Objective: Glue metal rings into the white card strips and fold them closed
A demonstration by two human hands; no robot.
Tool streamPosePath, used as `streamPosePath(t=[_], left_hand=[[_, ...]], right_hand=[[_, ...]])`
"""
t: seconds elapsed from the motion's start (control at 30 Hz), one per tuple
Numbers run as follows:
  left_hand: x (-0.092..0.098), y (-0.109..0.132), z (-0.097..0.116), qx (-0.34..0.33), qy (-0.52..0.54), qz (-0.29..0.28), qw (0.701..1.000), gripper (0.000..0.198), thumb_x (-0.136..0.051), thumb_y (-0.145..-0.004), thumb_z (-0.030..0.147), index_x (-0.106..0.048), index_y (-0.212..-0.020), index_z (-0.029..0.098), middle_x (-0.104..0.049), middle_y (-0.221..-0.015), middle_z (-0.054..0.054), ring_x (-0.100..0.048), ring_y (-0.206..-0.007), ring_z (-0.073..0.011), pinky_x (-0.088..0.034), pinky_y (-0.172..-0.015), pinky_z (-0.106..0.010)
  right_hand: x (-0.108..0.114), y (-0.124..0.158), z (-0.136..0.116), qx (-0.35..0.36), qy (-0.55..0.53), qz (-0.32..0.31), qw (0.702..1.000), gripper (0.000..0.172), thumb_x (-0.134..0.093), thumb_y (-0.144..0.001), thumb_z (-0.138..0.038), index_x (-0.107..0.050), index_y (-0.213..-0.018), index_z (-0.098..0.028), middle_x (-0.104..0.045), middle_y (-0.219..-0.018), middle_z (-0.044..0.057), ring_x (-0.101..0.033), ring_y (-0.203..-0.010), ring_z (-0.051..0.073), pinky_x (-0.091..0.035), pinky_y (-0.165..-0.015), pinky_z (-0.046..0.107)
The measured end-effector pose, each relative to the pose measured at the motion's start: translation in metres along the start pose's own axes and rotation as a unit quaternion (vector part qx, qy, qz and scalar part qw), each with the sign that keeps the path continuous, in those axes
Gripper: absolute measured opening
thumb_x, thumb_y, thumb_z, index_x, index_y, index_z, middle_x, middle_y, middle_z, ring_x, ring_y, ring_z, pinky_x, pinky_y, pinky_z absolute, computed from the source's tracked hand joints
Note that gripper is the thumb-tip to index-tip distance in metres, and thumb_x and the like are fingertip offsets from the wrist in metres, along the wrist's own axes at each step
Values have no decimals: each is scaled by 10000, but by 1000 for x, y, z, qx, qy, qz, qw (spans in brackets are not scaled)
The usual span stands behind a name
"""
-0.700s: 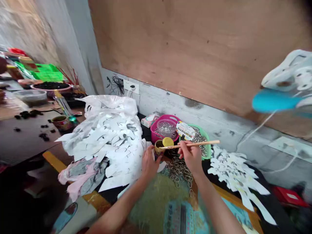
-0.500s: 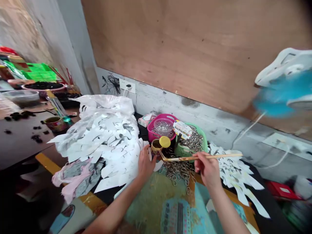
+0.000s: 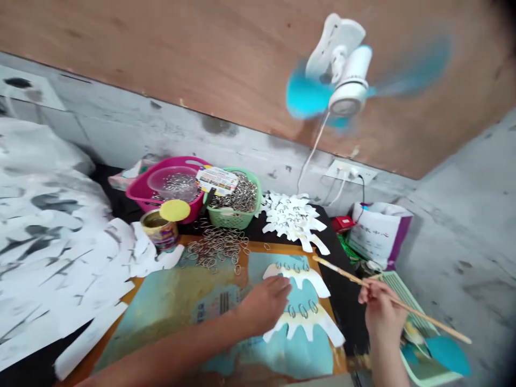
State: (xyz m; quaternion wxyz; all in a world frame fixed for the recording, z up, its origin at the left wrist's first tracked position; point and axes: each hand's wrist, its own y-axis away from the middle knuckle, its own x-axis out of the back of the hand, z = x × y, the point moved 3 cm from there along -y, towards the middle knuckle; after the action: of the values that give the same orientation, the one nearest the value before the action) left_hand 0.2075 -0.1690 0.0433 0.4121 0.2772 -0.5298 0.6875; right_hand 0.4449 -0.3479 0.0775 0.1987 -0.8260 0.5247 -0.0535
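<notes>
Head view, taking the teal printed board (image 3: pixel 217 317) on the black worktop (image 3: pixel 346 317) as the middle of a clock face, we see our left hand (image 3: pixel 264 306) reaching in from 7 o'clock and lying open on the board. Its fingers (image 3: pixel 282 287) are stretched out, with their tips against the upper of two scalloped white paper strips (image 3: pixel 296 275), and it seems to have hold of nothing. Both strips lie at 3 o'clock on the board, each with a row of small metal rings (image 3: pixel 302 310) along it. Our right hand (image 3: pixel 382 312), off the board at 3 o'clock, is curled around a thin wooden stick (image 3: pixel 387 290), which slants across the fingers, with its white-tipped end near the upper strip but not touching it. A loose pile of metal rings (image 3: pixel 213 247) sits at 12 o'clock along the board's far edge. Beyond it stand a green basket (image 3: pixel 234 201) full of rings at 12 o'clock and, at 11 o'clock, a pink basket (image 3: pixel 141 193) holding a clear plastic bowl (image 3: pixel 173 180) of rings. A tin (image 3: pixel 159 231) with a yellow lid (image 3: pixel 174 210) tilted on top stands just before the pink basket. A heap of black-marked white paper cutouts (image 3: pixel 52 258) lies at 9 o'clock, a smaller stack of cutouts (image 3: pixel 292 217) lies at 1 o'clock, and a blue-bladed fan (image 3: pixel 334 70) spins on the plywood wall (image 3: pixel 121 64) above.
</notes>
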Motion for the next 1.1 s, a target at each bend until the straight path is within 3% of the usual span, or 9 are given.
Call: streamPosePath(t=[0.07,0.17,0.3,0.4,0.57,0.87,1.1], left_hand=[[-42,-32,19,-46,2,-81,996,210,-477,-950,220,-601,-1075,105,-641,-1078,-129,-593,-1050,-233,-490,-928,-342],[-91,-67,32,-69,-30,-113,991,259,-478,-962,282,-604,-1082,91,-639,-1054,-142,-589,-1050,-245,-480,-886,-343],[-126,-84,37,-58,-50,-122,990,331,-494,-960,340,-613,-1074,53,-648,-1047,-176,-592,-1027,-275,-470,-849,-378],[-133,-81,39,-58,-61,-125,989,335,-468,-972,343,-614,-1074,59,-648,-1056,-180,-583,-1042,-288,-453,-848,-394],[-128,-78,39,-55,-72,-127,988,334,-404,-993,340,-594,-1118,95,-647,-1092,-166,-555,-1073,-289,-431,-865,-398],[-131,-79,39,-60,-68,-124,988,331,-456,-966,324,-565,-1138,62,-624,-1114,-204,-570,-1067,-303,-432,-872,-407],[-134,-80,39,-63,-61,-122,989,301,-430,-966,326,-605,-1047,95,-636,-1023,-195,-584,-1024,-311,-441,-861,-417]], right_hand=[[16,7,14,-12,81,-4,997,154,-714,-785,-295,-706,-809,-143,-617,-633,23,-519,-486,127,-429,-427,230],[24,14,26,-21,178,-30,983,220,-691,-818,-359,-703,-837,-141,-615,-637,23,-528,-485,129,-453,-438,233],[23,17,36,-21,228,-80,970,261,-647,-851,-404,-690,-854,-147,-616,-654,22,-547,-489,132,-461,-442,225],[18,18,43,-22,249,-108,962,275,-613,-875,-416,-682,-872,-150,-627,-681,27,-561,-499,134,-483,-460,228],[16,20,49,-7,290,-132,948,281,-561,-909,-412,-678,-910,-157,-650,-712,33,-599,-537,148,-522,-531,243],[14,21,38,55,330,-184,924,257,-558,-912,-388,-699,-938,-175,-699,-814,57,-665,-642,180,-550,-591,249],[26,30,31,38,326,-130,935,271,-581,-910,-407,-712,-939,-172,-706,-808,73,-661,-600,182,-551,-567,253]])
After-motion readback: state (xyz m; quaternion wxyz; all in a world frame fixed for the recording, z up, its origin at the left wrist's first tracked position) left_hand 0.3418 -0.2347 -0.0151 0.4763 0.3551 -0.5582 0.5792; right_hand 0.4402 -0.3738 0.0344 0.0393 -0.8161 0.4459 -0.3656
